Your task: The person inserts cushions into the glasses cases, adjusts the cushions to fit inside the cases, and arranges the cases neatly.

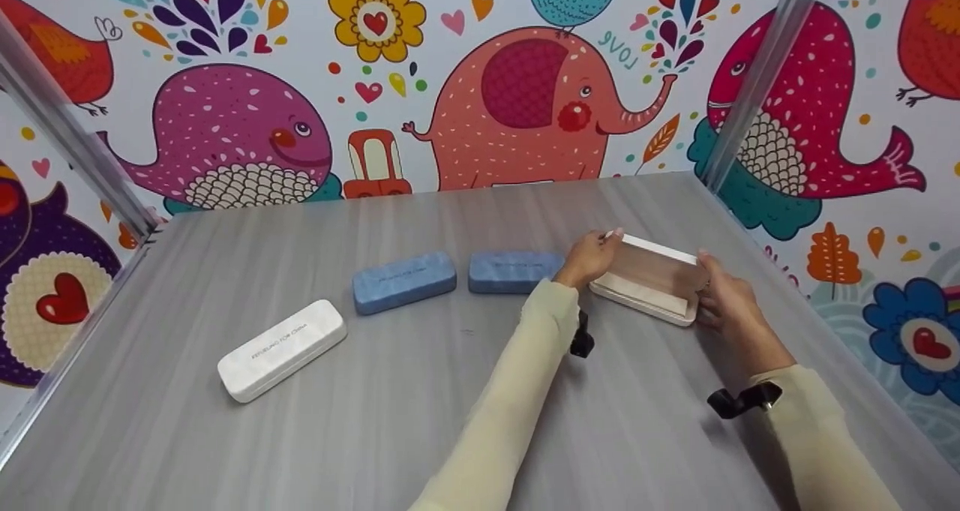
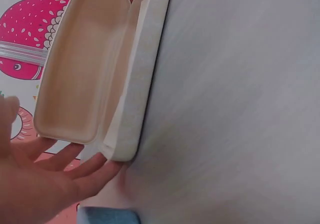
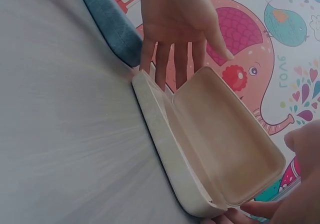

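Observation:
A white glasses case (image 1: 646, 295) with a beige lining stands open on the table, its lid (image 2: 80, 64) raised. My left hand (image 1: 589, 260) is at the case's left end. In the left wrist view its fingers (image 2: 65, 156) are fairly straight and touch that end, the thumb apart from the lid. At the opposite end is my right hand (image 1: 731, 308), with fingers (image 3: 262, 209) against the case near the hinge side and the thumb (image 3: 300, 136) off the lid. A pale flat piece, perhaps a cloth, lies in the base.
Left of the open case lie two closed blue glasses cases, one nearby (image 1: 510, 272) and another (image 1: 405, 282) farther left. A closed white case (image 1: 283, 350) with printed lettering lies at the left front. A printed wall (image 1: 450, 23) and metal posts (image 1: 757, 83) bound the grey table (image 1: 360, 436).

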Motion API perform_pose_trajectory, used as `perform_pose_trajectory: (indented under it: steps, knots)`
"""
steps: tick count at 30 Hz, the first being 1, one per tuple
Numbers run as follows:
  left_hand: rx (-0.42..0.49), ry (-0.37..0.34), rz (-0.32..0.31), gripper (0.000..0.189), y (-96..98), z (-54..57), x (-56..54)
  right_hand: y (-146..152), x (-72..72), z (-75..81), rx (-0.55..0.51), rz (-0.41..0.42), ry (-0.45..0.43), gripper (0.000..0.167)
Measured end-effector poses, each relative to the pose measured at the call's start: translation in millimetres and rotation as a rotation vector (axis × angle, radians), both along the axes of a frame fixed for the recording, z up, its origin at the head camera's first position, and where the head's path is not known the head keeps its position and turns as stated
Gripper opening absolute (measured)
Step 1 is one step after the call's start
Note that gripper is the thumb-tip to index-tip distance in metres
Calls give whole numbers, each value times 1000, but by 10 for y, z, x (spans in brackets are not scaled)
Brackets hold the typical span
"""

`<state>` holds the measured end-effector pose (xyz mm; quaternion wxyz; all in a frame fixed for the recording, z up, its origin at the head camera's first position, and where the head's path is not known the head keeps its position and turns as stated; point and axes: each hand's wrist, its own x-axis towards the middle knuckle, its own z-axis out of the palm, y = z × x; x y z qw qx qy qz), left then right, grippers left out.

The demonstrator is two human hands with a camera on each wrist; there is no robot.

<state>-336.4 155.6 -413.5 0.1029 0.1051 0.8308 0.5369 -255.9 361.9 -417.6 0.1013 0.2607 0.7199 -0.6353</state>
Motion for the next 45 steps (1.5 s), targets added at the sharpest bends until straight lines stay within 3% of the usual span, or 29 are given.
perform_pose_trajectory:
  steps: [5, 10, 17, 20, 26, 32, 41, 45]
  knots:
    - [4, 30, 49, 47, 25, -27, -9, 5, -20, 9, 58, 8, -24, 107]
    - [-32, 79, 61, 48, 14, -61, -7, 25, -14, 3, 115, 69, -19, 107]
    - [-163, -4, 145, 59, 52, -13, 110, 58, -27, 58, -33, 75, -52, 112]
    - [-218, -21, 170, 62, 75, 5, 137, 76, -33, 83, -50, 93, -70, 112]
    - [-171, -20, 199, 56, 78, 31, 129, 92, -18, 130, -22, 138, -79, 105]
    - [-127, -35, 181, 48, 60, 59, 101, 82, 14, 123, 48, 176, -52, 100]
    - [-231, -8, 69, 42, 21, 123, 102, 54, 55, 41, 84, 171, 26, 89]
    - [-228, -43, 48, 44, 12, 123, 114, 43, 76, 25, 74, 176, 41, 86]
